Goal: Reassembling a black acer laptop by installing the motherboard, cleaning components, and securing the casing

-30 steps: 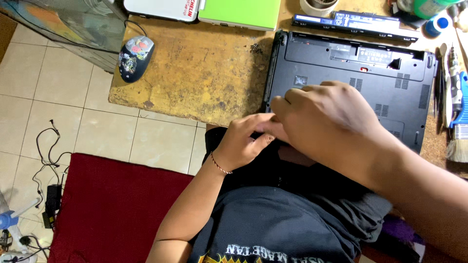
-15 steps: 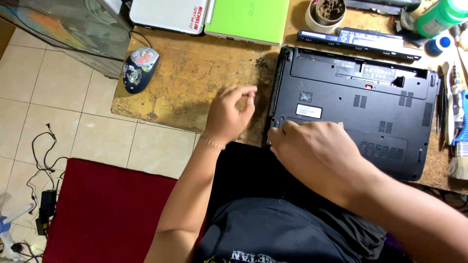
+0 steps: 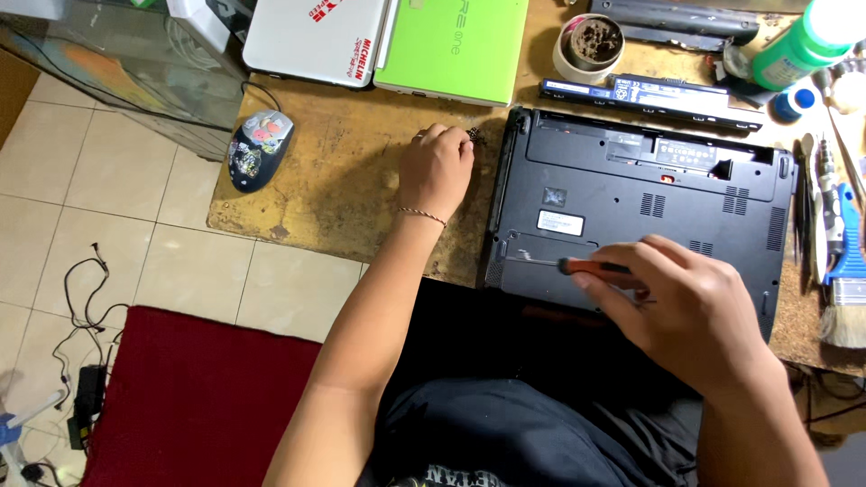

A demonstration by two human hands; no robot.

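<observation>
Worn wooden counter point(image 3: 343, 194), tiled floor below. Left hand point(image 3: 437, 167) has moved out from laptop edge — fingers bunched over small dark bits point(image 3: 474, 136). Right hand point(image 3: 690, 307) now grips orange screwdriver point(image 3: 591, 267), tip on upturned black laptop point(image 3: 631, 212) base.

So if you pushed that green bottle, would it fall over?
Probably, yes. The green bottle looks tall and narrow, so it may tip easily. Its sides look round and smooth, so once down it would likely roll. It sits among tools on the crowded desk, so it could knock them.

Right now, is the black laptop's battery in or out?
Out: the black laptop lies underside up with its battery bay empty; a long battery lies beside it.
</observation>
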